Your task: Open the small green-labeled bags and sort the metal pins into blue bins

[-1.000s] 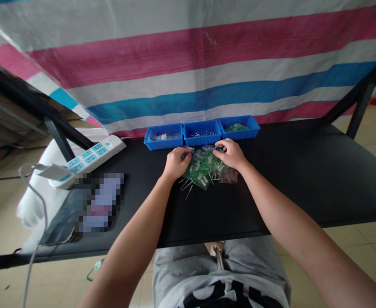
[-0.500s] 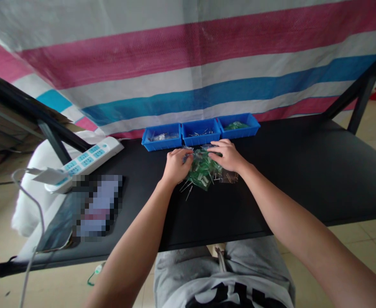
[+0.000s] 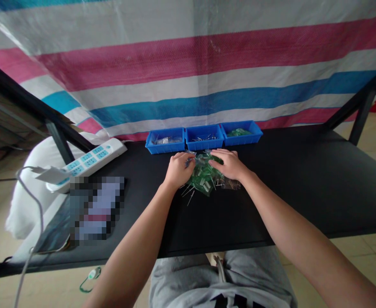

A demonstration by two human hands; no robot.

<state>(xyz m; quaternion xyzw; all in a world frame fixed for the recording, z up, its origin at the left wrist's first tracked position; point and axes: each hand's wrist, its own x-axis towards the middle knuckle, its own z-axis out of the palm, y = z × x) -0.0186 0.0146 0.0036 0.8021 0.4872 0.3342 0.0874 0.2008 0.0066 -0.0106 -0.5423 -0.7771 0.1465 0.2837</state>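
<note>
A clear plastic bag of small green parts with thin metal leads (image 3: 204, 179) lies on the black table (image 3: 271, 192). My left hand (image 3: 179, 169) is curled at the bag's left edge, its fingers pinching the plastic. My right hand (image 3: 226, 164) lies over the bag's right side with fingers stretched along the top edge, pressing it down. A few loose leads stick out below the bag. Just beyond stand three blue bins: the left bin (image 3: 165, 141) with clear parts, the middle bin (image 3: 204, 137) with metal leads, the right bin (image 3: 242, 132) with green parts.
A white power strip (image 3: 88, 160) with a cord lies at the table's left, near a blurred flat object (image 3: 95, 209). A striped tarp (image 3: 188, 64) hangs behind the table. Black frame bars rise at both sides. My lap shows below the front edge.
My right hand has slid left and flattened over the bag; my left hand stays at its left edge. The view has shifted slightly.
</note>
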